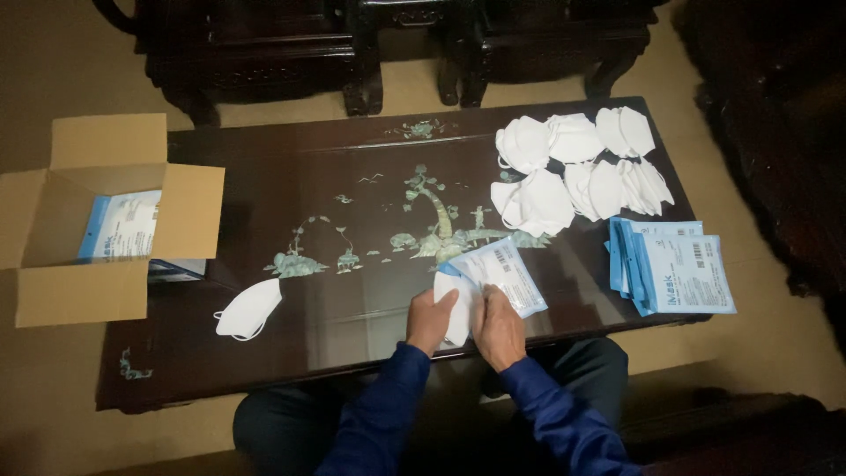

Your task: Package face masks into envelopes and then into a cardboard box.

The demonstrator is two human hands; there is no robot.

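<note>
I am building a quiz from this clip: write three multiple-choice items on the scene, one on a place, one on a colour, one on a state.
1. Where does the single white mask lie?
A. inside the box
B. on the dark table's left part, near the cardboard box
C. on the floor

2. What colour edges the stack of flat packets at the right?
A. blue
B. red
C. green

3. How does the cardboard box stand?
A. taped shut
B. crushed flat
C. open, flaps spread

Answers:
1 B, it rests alone on the table just right of the box.
2 A, the packets' borders are blue.
3 C, the flaps are folded out and a packet shows inside.

The left hand and right hand meanwhile hold a mask and packet together.
</note>
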